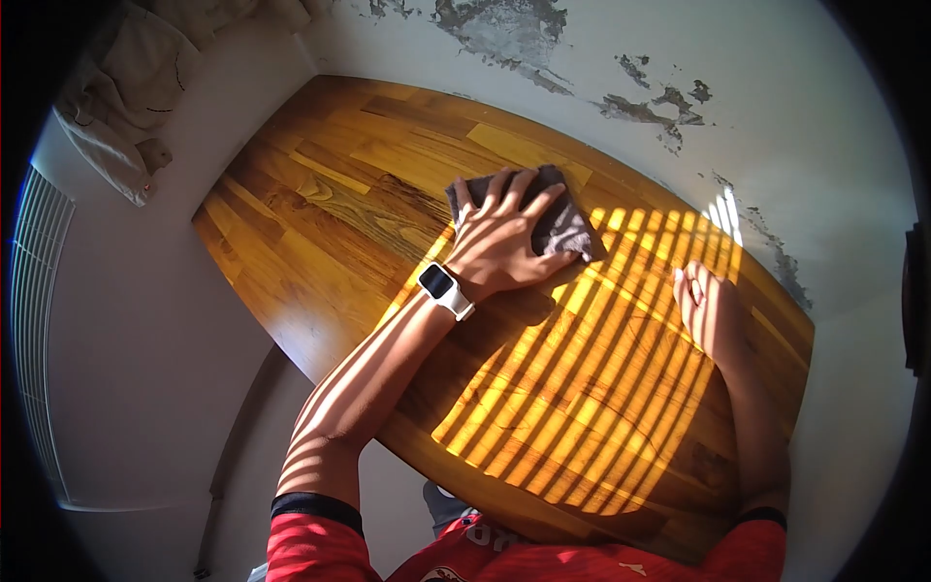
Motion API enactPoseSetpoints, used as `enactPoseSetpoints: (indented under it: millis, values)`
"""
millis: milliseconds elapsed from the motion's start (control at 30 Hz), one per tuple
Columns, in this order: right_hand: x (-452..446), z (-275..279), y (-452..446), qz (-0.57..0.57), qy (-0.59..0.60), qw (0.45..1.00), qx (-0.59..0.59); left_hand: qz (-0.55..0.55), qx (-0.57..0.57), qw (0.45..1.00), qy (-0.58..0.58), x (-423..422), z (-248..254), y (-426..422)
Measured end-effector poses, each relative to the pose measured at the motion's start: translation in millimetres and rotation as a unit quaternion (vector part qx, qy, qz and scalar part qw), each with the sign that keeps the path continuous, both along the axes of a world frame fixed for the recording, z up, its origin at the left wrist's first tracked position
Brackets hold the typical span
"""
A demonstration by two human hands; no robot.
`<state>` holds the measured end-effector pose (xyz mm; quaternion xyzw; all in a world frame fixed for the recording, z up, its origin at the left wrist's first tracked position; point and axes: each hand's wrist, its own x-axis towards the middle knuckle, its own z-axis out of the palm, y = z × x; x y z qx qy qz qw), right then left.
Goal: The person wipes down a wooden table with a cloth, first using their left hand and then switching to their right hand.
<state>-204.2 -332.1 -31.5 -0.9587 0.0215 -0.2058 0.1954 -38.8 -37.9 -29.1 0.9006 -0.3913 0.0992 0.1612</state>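
Spread over a folded dark grey cloth (567,228), my left hand (504,233) presses it flat against the wooden tabletop (330,218). Its fingers are apart, and the cloth shows between and around them. A smartwatch with a white strap (456,304) is on the left wrist. My right hand (708,308) rests on the right part of the tabletop, its fingers curled in, with nothing visible in them. The two hands are apart, with striped sunlight across both and the wood between them.
Behind the table's far edge stands a white wall (601,58) with peeling grey patches. Bunched beige fabric (136,87) hangs at the upper left, above a window blind (39,291). The near table edge lies close to my red shirt (621,563).
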Motion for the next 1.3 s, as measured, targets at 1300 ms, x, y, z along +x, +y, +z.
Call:
enactPoseSetpoints:
  millis: [1300]
  values:
    - [-176, -8, 1, -0.238, -0.061, 0.960, 0.138, 0.187, 0.019, 0.981, 0.036, 51, -4, 41]
